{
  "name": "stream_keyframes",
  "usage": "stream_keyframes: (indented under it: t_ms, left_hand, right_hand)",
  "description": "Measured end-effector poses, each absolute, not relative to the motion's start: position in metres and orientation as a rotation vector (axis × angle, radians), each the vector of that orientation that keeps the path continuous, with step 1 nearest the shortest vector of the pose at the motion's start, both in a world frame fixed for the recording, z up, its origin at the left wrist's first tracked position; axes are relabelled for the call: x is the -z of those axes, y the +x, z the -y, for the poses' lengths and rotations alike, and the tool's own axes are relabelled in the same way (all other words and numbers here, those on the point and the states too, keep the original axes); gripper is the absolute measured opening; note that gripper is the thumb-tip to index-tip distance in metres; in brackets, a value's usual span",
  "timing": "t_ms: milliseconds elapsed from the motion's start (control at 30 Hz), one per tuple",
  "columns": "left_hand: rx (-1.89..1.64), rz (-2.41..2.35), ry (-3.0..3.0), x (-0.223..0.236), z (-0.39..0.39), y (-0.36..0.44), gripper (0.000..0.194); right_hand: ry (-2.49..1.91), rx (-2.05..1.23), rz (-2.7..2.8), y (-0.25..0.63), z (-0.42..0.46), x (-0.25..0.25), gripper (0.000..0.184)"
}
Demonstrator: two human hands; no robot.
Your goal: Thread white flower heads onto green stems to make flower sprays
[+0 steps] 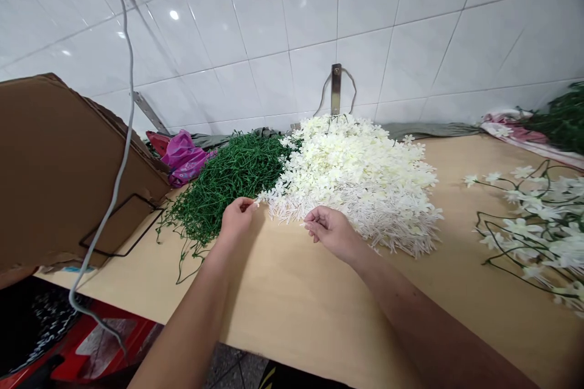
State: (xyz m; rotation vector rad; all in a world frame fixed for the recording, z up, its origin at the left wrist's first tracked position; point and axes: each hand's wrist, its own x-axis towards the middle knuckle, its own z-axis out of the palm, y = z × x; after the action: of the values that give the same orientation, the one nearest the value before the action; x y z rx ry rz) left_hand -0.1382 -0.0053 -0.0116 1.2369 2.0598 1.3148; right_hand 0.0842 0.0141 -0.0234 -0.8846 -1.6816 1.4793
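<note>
A heap of white artificial flowers lies on the table, its thin pale stems toward me. Left of it and touching it is a pile of green artificial stems. My left hand is closed in a pinch at the front edge between the two piles, with a small white flower at its fingertips. Just in front of the pale stems, my right hand is also pinched closed. A tiny whitish tip shows at its fingers; what it belongs to is too small to make out.
Green stems with white flowers lie at the right. A cardboard box stands at the left, with a grey cable hanging before it. A purple bag sits behind. Part of another person shows at lower left.
</note>
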Motion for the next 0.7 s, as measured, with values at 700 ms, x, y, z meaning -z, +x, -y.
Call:
stream_keyframes:
  t_ms: [700]
  left_hand:
    - [-1.216,-1.068,0.642,0.011,0.004,-0.050,0.019]
  right_hand:
    - [-1.080,-0.866,1.702,0.088,-0.017,0.024,0.010]
